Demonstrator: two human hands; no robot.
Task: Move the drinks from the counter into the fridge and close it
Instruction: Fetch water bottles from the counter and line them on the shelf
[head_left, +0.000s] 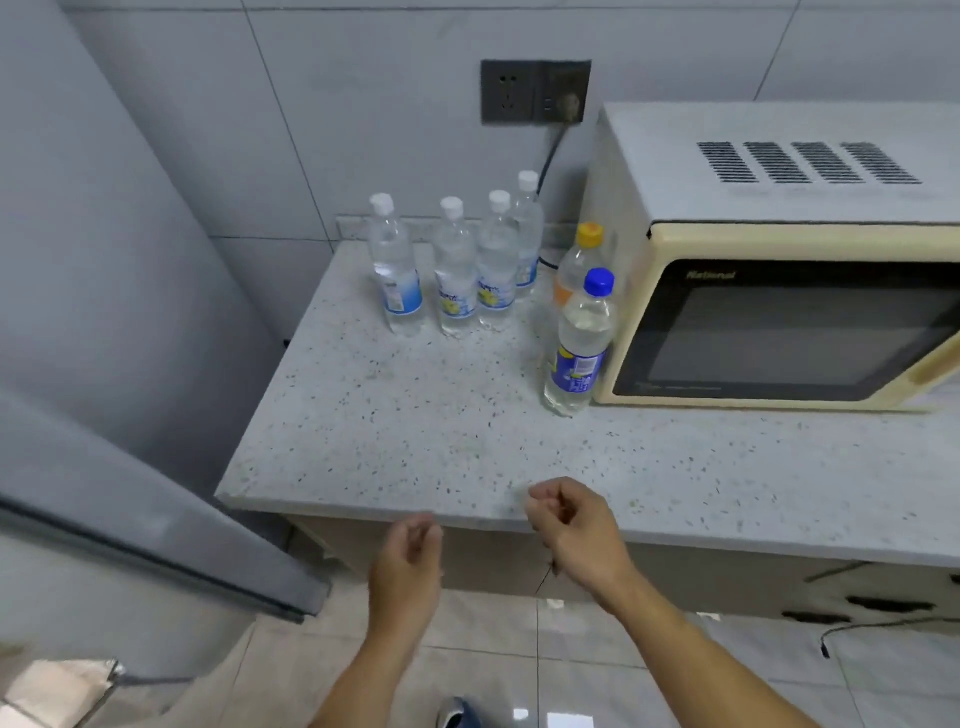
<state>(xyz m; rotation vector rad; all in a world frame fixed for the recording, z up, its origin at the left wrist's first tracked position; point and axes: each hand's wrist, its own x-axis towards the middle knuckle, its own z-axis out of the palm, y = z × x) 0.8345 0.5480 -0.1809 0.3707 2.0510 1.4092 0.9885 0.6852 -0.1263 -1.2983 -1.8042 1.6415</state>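
Several clear bottles with white caps (454, 270) stand in a row at the back of the speckled counter (415, 415). Closer to the microwave stand a bottle with a blue cap and blue label (579, 343) and, behind it, one with a yellow cap (582, 260). My left hand (410, 558) hovers just in front of the counter's front edge, fingers loosely curled, holding nothing. My right hand (569, 519) hangs over the counter's front edge, fingers loosely curled and empty. The grey fridge (104, 467) stands at the left; its door edge shows at lower left.
A cream microwave (779, 312) fills the right of the counter, plugged into a dark wall socket (535, 93) by a black cable. Pale cabinets sit below the counter. The floor is glossy tile, and a shoe tip shows at the bottom.
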